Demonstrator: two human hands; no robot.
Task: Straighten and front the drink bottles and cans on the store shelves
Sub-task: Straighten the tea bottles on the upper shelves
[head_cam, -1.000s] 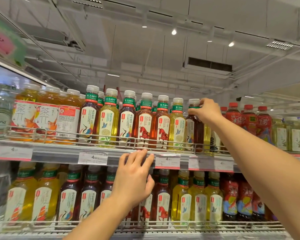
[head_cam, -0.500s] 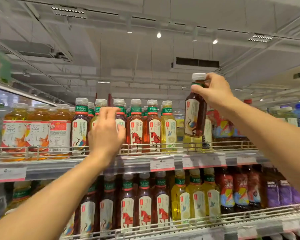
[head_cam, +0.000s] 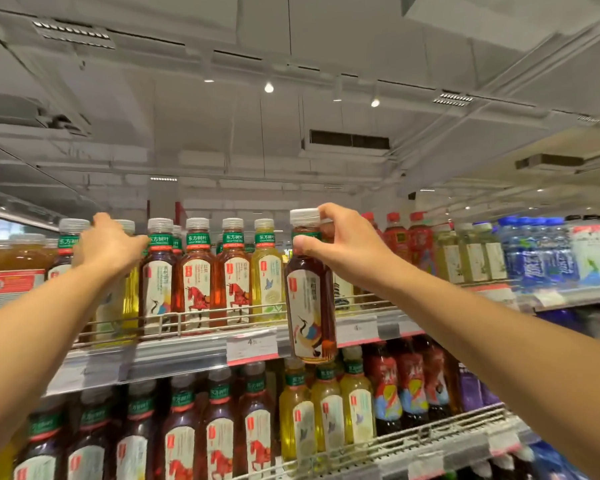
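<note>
Two bare hands are raised to the upper shelf (head_cam: 174, 355) of tea bottles. A dark tea bottle (head_cam: 310, 299) is gripped at its neck by the right hand (head_cam: 343, 247) and held clear of the shelf's front edge. The left hand (head_cam: 106, 244) is laid over bottle tops near the left end, its grip unclear.

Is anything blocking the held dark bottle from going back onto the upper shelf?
The wire front rail runs along the upper shelf; the dark bottle, gripped by the right hand, hangs before it with its base below the rail.
</note>
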